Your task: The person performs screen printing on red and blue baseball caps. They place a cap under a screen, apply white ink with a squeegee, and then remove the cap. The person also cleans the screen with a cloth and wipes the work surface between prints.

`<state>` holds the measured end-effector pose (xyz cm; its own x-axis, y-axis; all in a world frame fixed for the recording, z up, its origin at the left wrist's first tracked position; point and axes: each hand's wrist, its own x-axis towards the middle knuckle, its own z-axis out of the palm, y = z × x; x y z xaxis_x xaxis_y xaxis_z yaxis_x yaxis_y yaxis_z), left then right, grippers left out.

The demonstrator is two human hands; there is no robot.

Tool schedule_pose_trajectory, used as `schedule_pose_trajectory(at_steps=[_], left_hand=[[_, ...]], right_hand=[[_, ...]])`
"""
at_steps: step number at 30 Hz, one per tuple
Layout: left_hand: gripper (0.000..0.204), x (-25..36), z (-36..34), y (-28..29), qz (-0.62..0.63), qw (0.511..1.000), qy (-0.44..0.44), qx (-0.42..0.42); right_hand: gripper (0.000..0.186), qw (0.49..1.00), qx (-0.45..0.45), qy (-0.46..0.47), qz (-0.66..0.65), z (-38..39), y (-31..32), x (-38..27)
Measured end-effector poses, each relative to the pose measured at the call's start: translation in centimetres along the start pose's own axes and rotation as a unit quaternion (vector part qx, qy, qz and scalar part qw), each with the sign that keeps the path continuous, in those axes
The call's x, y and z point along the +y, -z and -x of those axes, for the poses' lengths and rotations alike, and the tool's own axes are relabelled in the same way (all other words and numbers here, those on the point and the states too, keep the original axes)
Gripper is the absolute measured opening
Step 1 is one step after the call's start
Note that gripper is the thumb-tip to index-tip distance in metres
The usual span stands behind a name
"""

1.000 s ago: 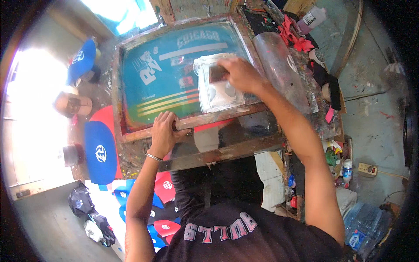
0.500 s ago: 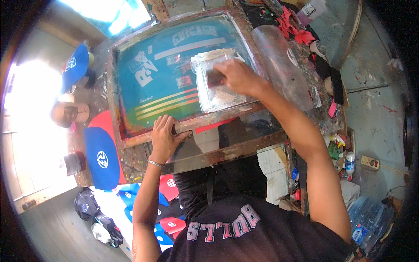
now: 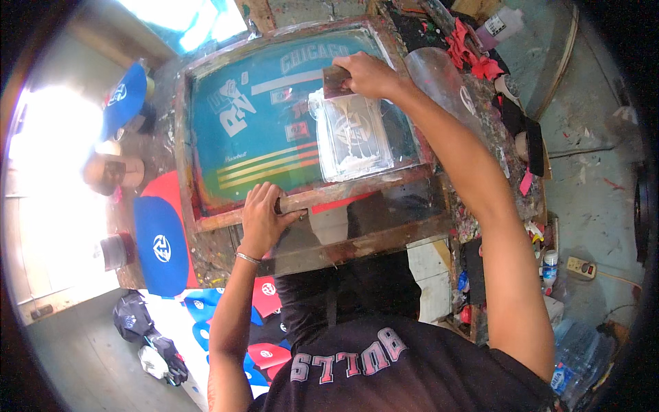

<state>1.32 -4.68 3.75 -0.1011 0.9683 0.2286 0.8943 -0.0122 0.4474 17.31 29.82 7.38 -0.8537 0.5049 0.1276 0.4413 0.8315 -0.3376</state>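
Note:
A wooden-framed printing screen with teal mesh and stencilled lettering lies on the paint-spattered table. My left hand is closed over the frame's front rail. My right hand is closed on a small brown squeegee at the back edge of a white-inked patch, where a round logo shows through. Just left of the screen, a blue fabric piece with a white logo lies on a red one.
A cylindrical roll, red rags and a bottle line the right. Jars and a blue cap stand left. Red, blue and black pieces lie lower left; a water jug is lower right.
My right hand and the squeegee have moved to the back of the inked patch, uncovering the round logo in it. My left hand stays on the frame.

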Motion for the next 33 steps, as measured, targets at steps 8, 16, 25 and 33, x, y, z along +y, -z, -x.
schedule_pose_trajectory(at_steps=[8, 16, 25, 33], left_hand=[[0.049, -0.2, 0.1, -0.3, 0.008, 1.000, 0.001, -0.010], [0.047, 0.0, 0.1, -0.3, 0.009, 1.000, -0.010, 0.016], [0.043, 0.3, 0.0, 0.0, -0.002, 1.000, -0.017, 0.011], [0.046, 2.1, -1.6, 5.7, 0.007, 0.999, 0.001, 0.046]], right_hand=[[0.030, 0.999, -0.017, 0.000, -0.029, 5.4, -1.1, -2.6], [0.032, 0.999, -0.026, 0.024, -0.029, 12.3, -1.1, -7.4], [0.025, 0.990, 0.107, 0.055, 0.076, 16.8, -2.9, -10.1], [0.044, 0.974, 0.187, 0.073, 0.108, 16.9, 1.4, -12.9]])
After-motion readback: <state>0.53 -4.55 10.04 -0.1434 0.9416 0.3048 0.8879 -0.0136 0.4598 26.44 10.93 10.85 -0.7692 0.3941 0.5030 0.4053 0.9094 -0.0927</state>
